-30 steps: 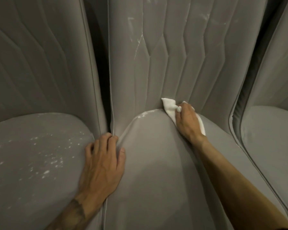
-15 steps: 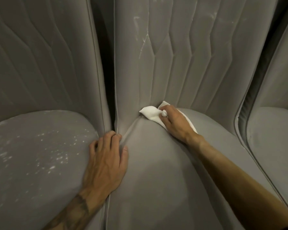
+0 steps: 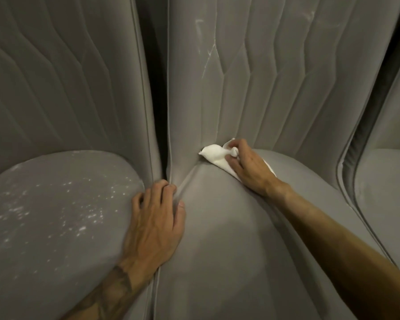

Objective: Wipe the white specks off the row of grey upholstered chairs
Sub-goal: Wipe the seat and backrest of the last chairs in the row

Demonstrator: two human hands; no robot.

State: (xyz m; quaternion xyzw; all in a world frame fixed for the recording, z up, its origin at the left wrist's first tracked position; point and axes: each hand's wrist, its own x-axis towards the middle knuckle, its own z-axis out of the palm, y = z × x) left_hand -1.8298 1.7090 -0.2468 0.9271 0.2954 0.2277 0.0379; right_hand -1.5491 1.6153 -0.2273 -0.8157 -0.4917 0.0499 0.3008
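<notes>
Three grey upholstered chairs stand side by side. My right hand (image 3: 248,168) grips a white cloth (image 3: 214,154) and presses it into the crease where the middle chair's seat (image 3: 229,250) meets its quilted backrest (image 3: 263,77). White streaks (image 3: 208,51) mark that backrest higher up. My left hand (image 3: 155,222) rests on the left edge of the middle seat, its fingertips curled into the gap between the chairs. The left chair's seat (image 3: 44,215) is scattered with white specks (image 3: 88,211).
A dark narrow gap (image 3: 156,100) separates the left and middle backrests. The right chair's seat (image 3: 386,192) shows at the far right, beyond a curved piped edge (image 3: 346,162).
My right hand has dragged the cloth leftward along the seat-back crease and the white smear there is gone. My left hand stayed in place.
</notes>
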